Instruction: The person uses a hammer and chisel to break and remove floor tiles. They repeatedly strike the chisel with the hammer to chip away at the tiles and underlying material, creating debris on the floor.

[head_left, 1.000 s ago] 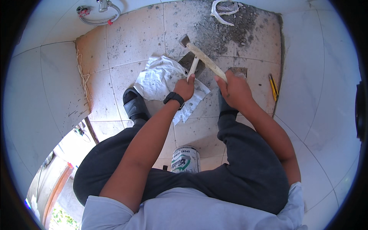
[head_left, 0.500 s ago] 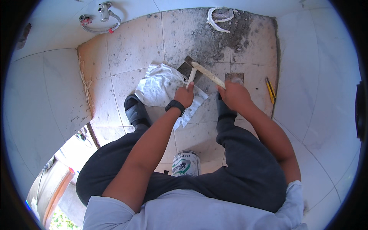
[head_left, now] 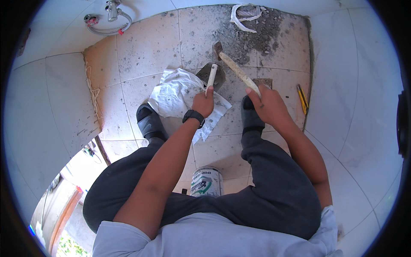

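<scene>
My right hand [head_left: 270,105] is closed around the lower end of the pale wooden handle of a hammer [head_left: 239,73], whose dark metal head points away from me above the tiles. My left hand [head_left: 203,103] grips a tool with a flat pale handle [head_left: 212,73], a small hole at its upper end; its working end is hidden under the hand. Behind that handle shows a dark, rough-edged patch [head_left: 219,78] in the floor. The hammer head is apart from the tool. A crumpled white cloth [head_left: 171,94] lies beside and under my left hand.
Grey rubble [head_left: 257,38] and a white ring-shaped strip [head_left: 233,19] lie at the far wall. A yellow utility knife [head_left: 302,99] rests at right, near a square floor opening [head_left: 266,82]. A paint can [head_left: 207,182] stands between my legs. A hose [head_left: 105,33] hangs far left.
The hammer head has lifted away from the end of the pale-handled tool, and my right hand has shifted slightly right and nearer me. My left hand stays almost in place.
</scene>
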{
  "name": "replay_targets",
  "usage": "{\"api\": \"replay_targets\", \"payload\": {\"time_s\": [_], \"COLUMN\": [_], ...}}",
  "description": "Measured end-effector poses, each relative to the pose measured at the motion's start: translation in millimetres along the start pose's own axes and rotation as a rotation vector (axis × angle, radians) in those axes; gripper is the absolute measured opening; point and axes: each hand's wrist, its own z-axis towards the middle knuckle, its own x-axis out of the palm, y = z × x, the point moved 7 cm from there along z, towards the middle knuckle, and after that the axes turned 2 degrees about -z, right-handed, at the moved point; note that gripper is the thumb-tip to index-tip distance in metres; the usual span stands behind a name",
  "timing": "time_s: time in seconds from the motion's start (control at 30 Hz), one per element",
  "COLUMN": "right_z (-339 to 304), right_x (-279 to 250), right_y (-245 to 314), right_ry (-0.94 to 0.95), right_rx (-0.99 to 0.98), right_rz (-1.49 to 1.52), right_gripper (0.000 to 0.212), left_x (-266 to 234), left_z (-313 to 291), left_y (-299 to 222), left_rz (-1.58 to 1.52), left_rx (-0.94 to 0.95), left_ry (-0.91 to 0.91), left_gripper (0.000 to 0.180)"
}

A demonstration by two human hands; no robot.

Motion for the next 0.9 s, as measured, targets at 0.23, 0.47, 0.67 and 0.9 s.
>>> {"api": "replay_targets", "payload": {"time_s": [0.23,0.47,0.67,0.9], "right_z": [-5.2,14.7,8.1,17.5], "right_x": [7.2,24.6,25.0,29.5], "right_y": [8.8,11.3,16.0,10.2], "right_ry": [-0.067,-0.064,-0.088,-0.057], "right_rx": [-0.112,-0.148,-0.178,-0.146], "right_rz": [0.045,-0.224,-0.127,-0.213], "right_gripper": [0.051,0.045,0.044,0.045], "left_x": [11.9,13.1,10.4,5.0], "left_z": [-8.0,-14.1,-13.7,-14.4], "left_y": [9.2,0.9,0.9,-7.5], "left_rz": [-0.045,0.016,0.041,0.112], "left_rx": [-0.137,-0.065,-0.066,-0.07], "left_ry": [0.087,0.007,0.044,0.034], "left_gripper": [0.082,0.082,0.083,0.083]}}
